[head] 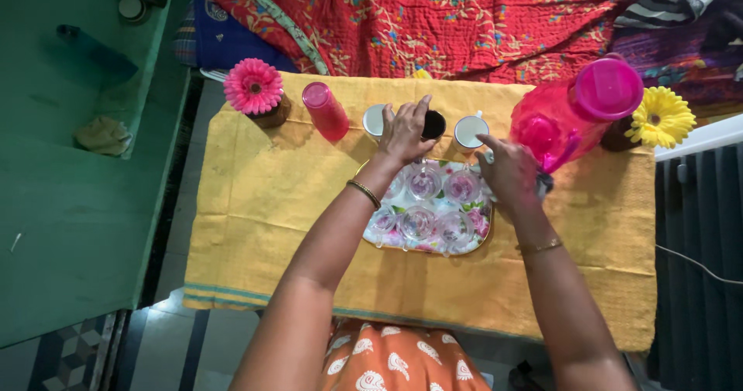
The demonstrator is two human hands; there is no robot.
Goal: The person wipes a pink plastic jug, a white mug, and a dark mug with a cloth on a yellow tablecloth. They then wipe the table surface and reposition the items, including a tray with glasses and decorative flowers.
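Note:
My left hand [404, 132] grips a small dark cup [434, 124] at the far edge of a floral tray [482, 228]. Several clear glasses [419, 222] stand on that tray. My right hand [511, 173] reaches over the tray's right side, index finger pointing toward a white cup [468, 132]; whether it holds anything small I cannot tell. Another white cup [374, 120] sits just left of my left hand. A pink jug [561, 124] with a round lid stands right of my right hand.
A yellow cloth [255, 205] covers the table. A pink bottle [326, 111] and a pink flower [253, 87] stand at the back left, a yellow flower [660, 117] at the back right. A red quilt [433, 19] lies beyond; a green wall shelf [108, 66] is on the left.

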